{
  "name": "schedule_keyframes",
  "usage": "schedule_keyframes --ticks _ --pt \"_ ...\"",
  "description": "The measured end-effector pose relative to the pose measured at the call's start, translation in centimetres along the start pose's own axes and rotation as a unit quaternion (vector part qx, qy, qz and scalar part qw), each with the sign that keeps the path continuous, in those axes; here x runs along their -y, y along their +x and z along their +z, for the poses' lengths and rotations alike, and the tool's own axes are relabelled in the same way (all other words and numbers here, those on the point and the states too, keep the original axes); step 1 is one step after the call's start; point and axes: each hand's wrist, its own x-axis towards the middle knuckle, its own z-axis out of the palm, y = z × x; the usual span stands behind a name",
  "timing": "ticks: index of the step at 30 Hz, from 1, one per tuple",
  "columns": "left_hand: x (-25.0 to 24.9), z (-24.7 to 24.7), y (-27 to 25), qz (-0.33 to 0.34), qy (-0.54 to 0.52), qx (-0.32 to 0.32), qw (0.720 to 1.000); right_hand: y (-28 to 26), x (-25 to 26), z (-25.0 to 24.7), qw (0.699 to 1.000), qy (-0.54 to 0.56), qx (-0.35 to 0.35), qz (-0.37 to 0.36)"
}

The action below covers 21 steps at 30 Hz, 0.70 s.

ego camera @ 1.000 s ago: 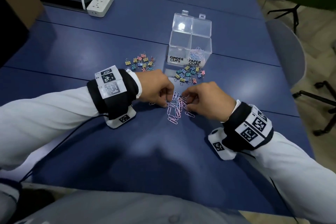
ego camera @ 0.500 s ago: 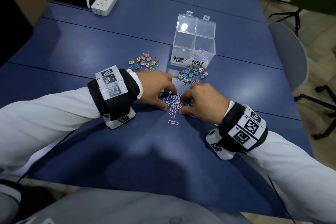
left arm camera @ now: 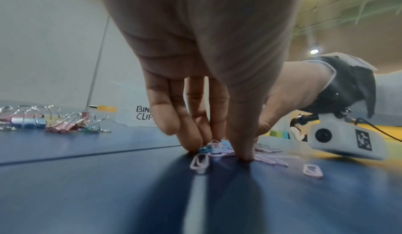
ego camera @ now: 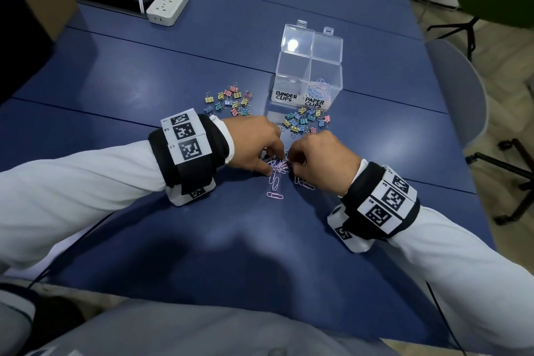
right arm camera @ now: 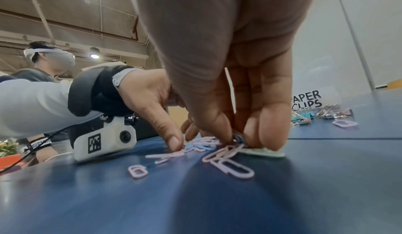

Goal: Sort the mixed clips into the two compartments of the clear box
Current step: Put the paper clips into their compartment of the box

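A small pile of pink and blue paper clips (ego camera: pixel 278 166) lies on the blue table between my hands. My left hand (ego camera: pixel 270 163) has thumb and fingertips down on the pile's left side, pinching clips (left arm camera: pixel 217 149). Opposite it, my right hand (ego camera: pixel 293 165) pinches clips between thumb and fingers (right arm camera: pixel 239 139). A few pink clips (ego camera: pixel 274 196) lie loose just in front. Beyond stands the clear box (ego camera: pixel 309 66), lids open: the left half, labelled BINDER CLIPS (ego camera: pixel 286 95), looks empty, while the half labelled PAPER CLIPS (ego camera: pixel 316 102) holds paper clips.
Two heaps of coloured binder clips lie on the table, one left of the box (ego camera: pixel 228 102), one right in front of it (ego camera: pixel 304 121). A white power strip (ego camera: pixel 167 6) sits at the far left. A grey chair (ego camera: pixel 462 89) stands at the table's right edge.
Both hands have closed in toward each other, raking the spread paper clips into a tighter pile between the fingertips. A few clips stayed behind in front.
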Motion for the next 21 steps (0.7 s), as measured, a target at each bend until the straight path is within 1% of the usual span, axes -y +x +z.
schedule_keyframes --ticks 4,7,9,11,13,15,18,21 --pt "-0.2 0.1 0.1 0.003 -0.012 -0.005 1.000 -0.1 -1.3 -0.8 0.998 0.038 -0.035 0.028" --pt "-0.3 0.1 0.0 0.009 -0.025 -0.021 0.999 0.5 -3.1 -2.4 0.989 0.097 -0.093 0.065" --pt "-0.3 0.2 -0.1 0.015 -0.037 -0.028 0.999 1.2 -4.1 -4.0 0.974 0.164 -0.132 0.086" --pt "-0.3 0.2 -0.1 0.016 -0.043 -0.033 0.998 2.0 -4.8 -5.8 0.951 0.234 -0.174 0.098" --pt "-0.2 0.2 0.1 0.014 -0.037 -0.046 0.998 3.2 -5.6 -7.2 0.934 0.264 -0.214 0.110" --pt "-0.3 0.1 0.2 0.007 -0.035 -0.051 0.998 4.9 -6.5 -8.0 0.923 0.270 -0.245 0.124" --pt "-0.8 0.0 0.7 0.002 -0.020 -0.014 1.000 7.5 -7.4 -7.9 0.922 0.256 -0.247 0.155" --pt "-1.1 0.3 1.4 0.011 -0.015 -0.002 1.000 8.6 -7.8 -7.3 0.938 0.217 -0.213 0.169"
